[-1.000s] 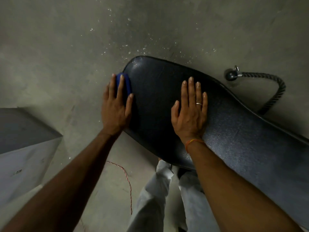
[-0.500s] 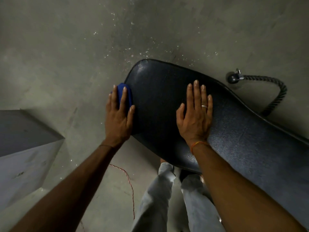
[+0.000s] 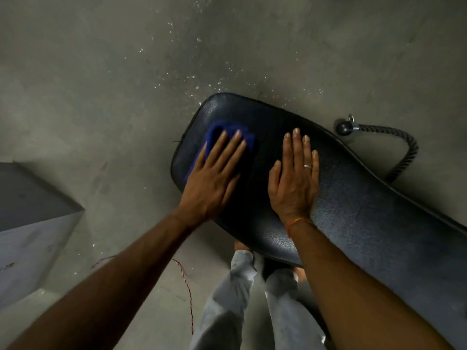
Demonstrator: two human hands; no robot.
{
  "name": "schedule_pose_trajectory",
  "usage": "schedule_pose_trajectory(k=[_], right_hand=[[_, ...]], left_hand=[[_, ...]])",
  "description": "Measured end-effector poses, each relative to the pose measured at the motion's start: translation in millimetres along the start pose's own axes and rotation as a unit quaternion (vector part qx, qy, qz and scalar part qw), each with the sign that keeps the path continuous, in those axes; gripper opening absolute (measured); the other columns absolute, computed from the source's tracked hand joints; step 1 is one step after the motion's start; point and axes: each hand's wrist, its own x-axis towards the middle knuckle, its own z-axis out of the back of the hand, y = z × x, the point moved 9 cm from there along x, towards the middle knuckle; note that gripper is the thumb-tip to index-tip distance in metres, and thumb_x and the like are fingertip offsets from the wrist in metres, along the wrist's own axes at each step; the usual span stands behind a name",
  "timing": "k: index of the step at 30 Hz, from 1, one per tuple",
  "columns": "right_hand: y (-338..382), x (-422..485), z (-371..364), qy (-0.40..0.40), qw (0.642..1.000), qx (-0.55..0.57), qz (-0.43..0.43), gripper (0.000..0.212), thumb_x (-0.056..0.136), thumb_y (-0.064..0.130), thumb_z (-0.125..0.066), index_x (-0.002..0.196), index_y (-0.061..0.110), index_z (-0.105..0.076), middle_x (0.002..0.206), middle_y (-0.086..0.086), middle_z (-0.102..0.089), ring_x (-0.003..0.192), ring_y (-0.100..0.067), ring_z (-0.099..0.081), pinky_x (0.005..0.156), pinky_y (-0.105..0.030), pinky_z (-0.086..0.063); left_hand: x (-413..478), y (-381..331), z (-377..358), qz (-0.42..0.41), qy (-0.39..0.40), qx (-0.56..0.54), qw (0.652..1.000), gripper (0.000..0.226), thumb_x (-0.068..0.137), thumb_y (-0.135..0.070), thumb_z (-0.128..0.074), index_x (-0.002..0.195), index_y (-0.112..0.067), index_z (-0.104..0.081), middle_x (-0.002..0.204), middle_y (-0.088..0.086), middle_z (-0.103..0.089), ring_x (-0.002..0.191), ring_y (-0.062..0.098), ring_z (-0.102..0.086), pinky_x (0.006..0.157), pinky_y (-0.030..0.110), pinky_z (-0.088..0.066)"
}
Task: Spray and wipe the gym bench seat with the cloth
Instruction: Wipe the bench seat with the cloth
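The black padded gym bench seat runs from the centre to the lower right. A blue cloth lies on its rounded far-left end. My left hand presses flat on the cloth, fingers stretched over it, most of the cloth hidden beneath. My right hand rests flat on the seat just right of it, fingers together, holding nothing. It wears a ring, and an orange thread is tied at the wrist. No spray bottle is in view.
A black rope attachment with a ball end lies on the concrete floor behind the bench. A grey box stands at the left. A thin red cord trails on the floor beside my grey trouser legs.
My left hand has slid the cloth from the bench's left side edge up onto the top of the seat. My right hand has stayed flat in place.
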Motion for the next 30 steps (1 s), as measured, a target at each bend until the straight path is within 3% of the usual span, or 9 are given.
schedule_pose_trajectory(k=[3, 7, 11, 16, 21, 25, 30], right_hand=[[-0.9, 0.0, 0.3, -0.007, 1.0, 0.005, 0.0, 0.061, 0.106, 0.028, -0.034, 0.165, 0.013, -0.025, 0.174, -0.007, -0.02, 0.161, -0.024, -0.019, 0.131, -0.045, -0.015], [-2.1, -0.1, -1.4, -0.009, 1.0, 0.007, -0.001, 0.061, 0.106, 0.029, -0.035, 0.165, 0.014, -0.026, 0.174, -0.007, -0.02, 0.161, -0.023, -0.018, 0.131, -0.045, -0.015], [-1.7, 0.1, -1.8, -0.007, 1.0, -0.004, 0.001, 0.061, 0.107, 0.03, -0.034, 0.165, 0.015, -0.023, 0.174, -0.006, -0.018, 0.161, -0.023, -0.017, 0.131, -0.044, -0.012], [-2.2, 0.7, 0.1, -0.011, 1.0, 0.013, -0.002, 0.061, 0.106, 0.029, -0.035, 0.164, 0.014, -0.027, 0.174, -0.007, -0.021, 0.161, -0.024, -0.019, 0.131, -0.045, -0.014], [-3.5, 0.9, -0.6, -0.01, 1.0, 0.01, -0.007, 0.061, 0.105, 0.029, -0.037, 0.164, 0.014, -0.028, 0.173, -0.007, -0.022, 0.161, -0.024, -0.02, 0.131, -0.045, -0.015], [-3.5, 1.2, -3.4, -0.004, 1.0, 0.008, -0.004, 0.062, 0.105, 0.029, -0.037, 0.165, 0.015, -0.026, 0.174, -0.006, -0.02, 0.161, -0.024, -0.019, 0.131, -0.045, -0.015], [-3.6, -0.7, -3.2, -0.01, 1.0, 0.004, -0.003, 0.062, 0.105, 0.029, -0.036, 0.165, 0.014, -0.026, 0.173, -0.006, -0.021, 0.161, -0.024, -0.02, 0.131, -0.045, -0.016]], left_hand=[[-21.0, 10.4, -6.8, 0.006, 0.011, 0.011, 1.0, 0.067, 0.105, -0.056, -0.022, 0.162, -0.027, -0.004, 0.17, -0.007, 0.007, 0.159, 0.016, 0.008, 0.127, 0.036, 0.011], [64.6, 39.8, 13.6, 0.066, -0.001, 0.001, 0.998, 0.07, 0.104, -0.061, -0.027, 0.163, -0.03, -0.006, 0.172, -0.002, 0.0, 0.159, 0.022, 0.003, 0.129, 0.048, -0.001], [111.0, 47.1, 23.1, 0.101, 0.002, -0.025, 0.995, 0.069, 0.103, -0.062, -0.021, 0.163, -0.03, -0.012, 0.172, -0.001, -0.006, 0.159, 0.026, 0.0, 0.129, 0.051, -0.009], [11.2, 58.9, 8.7, 0.165, -0.05, -0.04, 0.984, 0.069, 0.104, -0.06, -0.018, 0.164, -0.026, -0.008, 0.172, 0.005, 0.0, 0.158, 0.035, 0.002, 0.128, 0.052, -0.015], [-52.9, 51.1, -7.8, 0.196, -0.053, -0.095, 0.975, 0.07, 0.105, -0.049, -0.025, 0.164, -0.016, -0.008, 0.171, 0.012, 0.004, 0.157, 0.039, 0.008, 0.128, 0.056, -0.007], [-7.2, 62.9, 5.0, 0.146, -0.04, -0.068, 0.986, 0.07, 0.104, -0.056, -0.019, 0.164, -0.02, -0.008, 0.172, 0.01, 0.002, 0.158, 0.036, 0.004, 0.127, 0.056, -0.015], [93.6, 61.4, 22.8, 0.148, -0.036, -0.037, 0.988, 0.07, 0.104, -0.058, -0.022, 0.164, -0.026, -0.006, 0.172, 0.008, 0.001, 0.158, 0.033, 0.002, 0.127, 0.053, -0.016]])
